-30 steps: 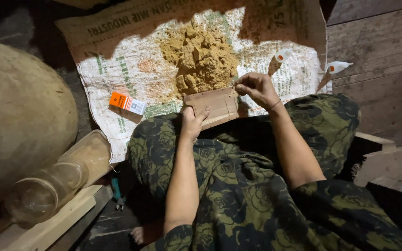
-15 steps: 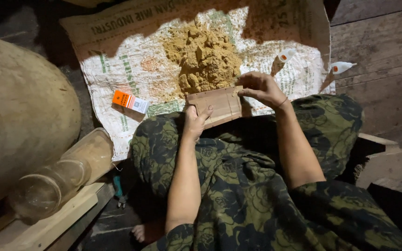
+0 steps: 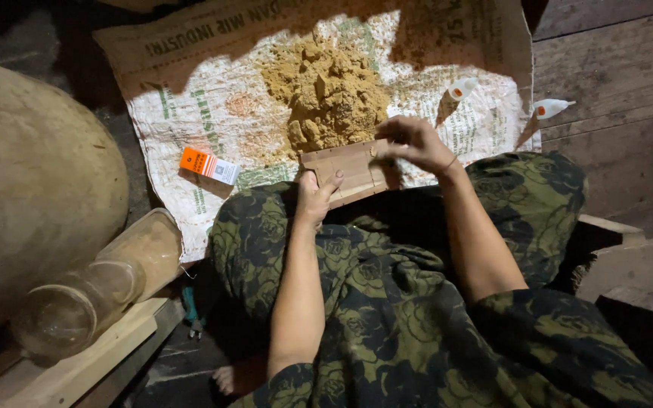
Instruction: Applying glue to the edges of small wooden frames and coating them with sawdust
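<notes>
Hands on the wooden mould (image 3: 349, 170) — left hand (image 3: 316, 198) clasps its near edge on the lap, right hand (image 3: 415, 142) pinches closed at its far corner. Mould looks unfilled — the clay heap (image 3: 332, 94) sits just beyond on the woven sack (image 3: 213, 106), barely touched.

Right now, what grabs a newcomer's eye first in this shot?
The lit heap of crumbly tan powder in the middle of a printed woven sack spread on the floor. Just below it, the left hand and right hand hold a flat wooden block over the person's lap. A small orange box lies on the sack, to the left.
</notes>
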